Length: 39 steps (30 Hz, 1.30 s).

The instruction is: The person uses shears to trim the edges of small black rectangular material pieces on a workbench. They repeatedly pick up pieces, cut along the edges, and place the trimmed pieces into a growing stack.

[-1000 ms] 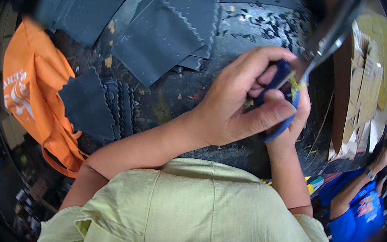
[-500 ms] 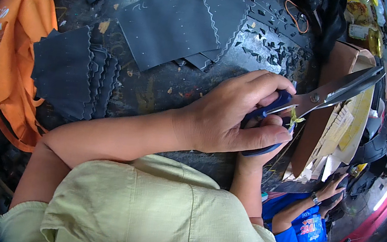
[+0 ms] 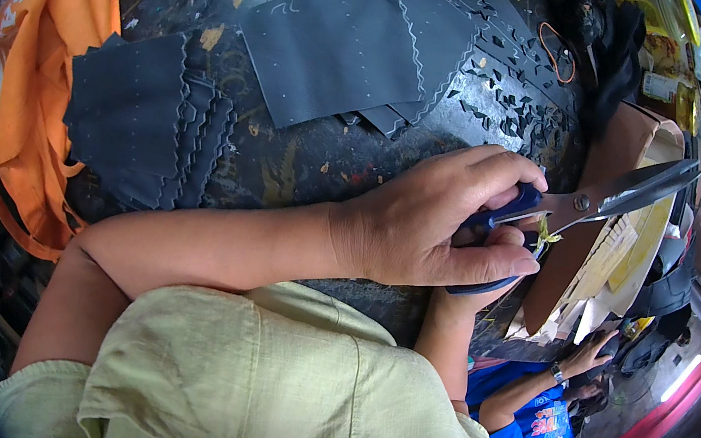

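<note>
A large pair of scissors [image 3: 582, 202] with dark blue handles points toward the far right, its blades close together. My left hand [image 3: 422, 220] reaches across and closes around the handles, thumb stretched along the near side. Under it, my right hand [image 3: 471, 302] is at the same handles, most of its fingers hidden by the left. A yellow-green strip [image 3: 548, 238] hangs by the handles, just below the pivot. Beyond my hands lie dark grey sheets [image 3: 339, 47] with wavy white lines. To the left sits a stack of grey pieces with zigzag edges [image 3: 128, 112].
Small dark offcuts [image 3: 509, 107] are scattered across the worn black table [image 3: 287, 161]. At the right edge stands a cardboard box [image 3: 571, 277] with torn flaps, under the blades. An orange bag [image 3: 34, 76] hangs at the left. Someone in blue [image 3: 535, 406] is at the lower right.
The view has shifted, so the table, box and sheets sit farther right in the picture. Both hands stay at the scissors, whose blades look slightly closer together.
</note>
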Motion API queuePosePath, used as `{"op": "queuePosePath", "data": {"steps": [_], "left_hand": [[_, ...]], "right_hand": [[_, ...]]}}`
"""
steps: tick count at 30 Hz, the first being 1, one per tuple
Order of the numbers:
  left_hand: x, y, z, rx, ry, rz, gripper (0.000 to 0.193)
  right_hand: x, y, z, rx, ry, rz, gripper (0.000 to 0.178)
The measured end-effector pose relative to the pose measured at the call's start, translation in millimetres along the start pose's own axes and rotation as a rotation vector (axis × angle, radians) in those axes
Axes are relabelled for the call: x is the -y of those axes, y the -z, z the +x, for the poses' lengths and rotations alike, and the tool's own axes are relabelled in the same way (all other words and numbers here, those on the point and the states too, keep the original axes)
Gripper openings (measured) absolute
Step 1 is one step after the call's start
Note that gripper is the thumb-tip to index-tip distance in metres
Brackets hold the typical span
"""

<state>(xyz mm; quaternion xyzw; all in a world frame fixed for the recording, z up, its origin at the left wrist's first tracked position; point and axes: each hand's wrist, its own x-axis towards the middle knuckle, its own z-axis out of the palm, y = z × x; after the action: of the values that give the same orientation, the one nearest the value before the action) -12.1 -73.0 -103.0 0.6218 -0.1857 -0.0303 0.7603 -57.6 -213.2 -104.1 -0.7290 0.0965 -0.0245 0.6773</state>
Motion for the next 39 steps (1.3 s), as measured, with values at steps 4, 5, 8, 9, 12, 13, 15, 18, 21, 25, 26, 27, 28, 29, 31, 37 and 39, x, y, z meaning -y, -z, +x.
{"op": "queuePosePath", "data": {"steps": [4,5,8,9,12,13,15,18,21,25,26,27,28,29,31,37,39], "left_hand": [[0.5,1.2,1.4,0.015,-0.011,0.008,0.061],[1.1,-2.0,2.9,-0.021,-0.022,-0.061,0.058],[2.3,-0.9,4.4,-0.009,-0.046,-0.016,0.060],[0.9,-1.5,3.2,-0.001,0.002,-0.057,0.061],[0.2,1.4,5.3,0.049,0.015,0.007,0.066],[-0.8,5.0,4.5,0.087,0.004,0.080,0.069],[-0.6,4.8,6.9,0.100,0.026,0.059,0.071],[-3.3,5.6,6.0,0.155,0.120,0.039,0.077],[-0.7,3.2,6.3,0.144,0.118,0.037,0.081],[3.7,-0.7,6.0,0.138,0.161,-0.044,0.083],[4.5,-2.7,6.0,0.122,0.158,-0.059,0.083],[6.0,-5.5,6.6,0.085,0.134,-0.087,0.080],[5.1,-5.2,6.5,0.060,0.137,-0.096,0.080],[3.8,-4.9,6.4,0.072,0.145,-0.105,0.080],[2.1,-5.3,6.5,0.071,0.162,-0.118,0.081],[2.2,-9.9,5.5,0.057,0.167,-0.171,0.082],[2.5,-9.2,4.9,0.061,0.168,-0.171,0.081]], "right_hand": [[6.3,-6.4,5.4,0.061,0.012,0.038,0.038],[8.9,-6.9,6.4,0.067,0.039,0.030,0.039],[13.5,-12.3,8.3,0.079,0.051,0.098,0.039],[15.3,-13.6,8.6,0.087,0.054,0.134,0.039],[19.3,-15.5,10.1,0.087,0.082,0.140,0.034],[20.5,-14.6,10.3,0.092,0.084,0.145,0.032],[17.7,-14.5,16.2,0.106,0.179,0.109,0.028],[15.4,-12.5,19.1,0.114,0.262,0.011,0.030],[13.3,-11.4,18.8,0.090,0.216,0.022,0.030],[8.3,-10.3,21.9,0.112,0.236,0.107,0.031],[7.5,-9.4,22.4,0.096,0.274,0.071,0.031],[6.9,-8.7,22.3,0.091,0.288,0.052,0.031],[6.2,-9.1,22.0,0.092,0.288,0.056,0.032],[5.8,-9.8,21.4,0.079,0.278,0.050,0.033],[4.6,-11.4,22.1,0.059,0.310,0.036,0.033],[6.8,-9.4,21.2,0.066,0.279,0.014,0.034],[8.4,-9.3,20.2,0.068,0.256,0.025,0.033]]}}
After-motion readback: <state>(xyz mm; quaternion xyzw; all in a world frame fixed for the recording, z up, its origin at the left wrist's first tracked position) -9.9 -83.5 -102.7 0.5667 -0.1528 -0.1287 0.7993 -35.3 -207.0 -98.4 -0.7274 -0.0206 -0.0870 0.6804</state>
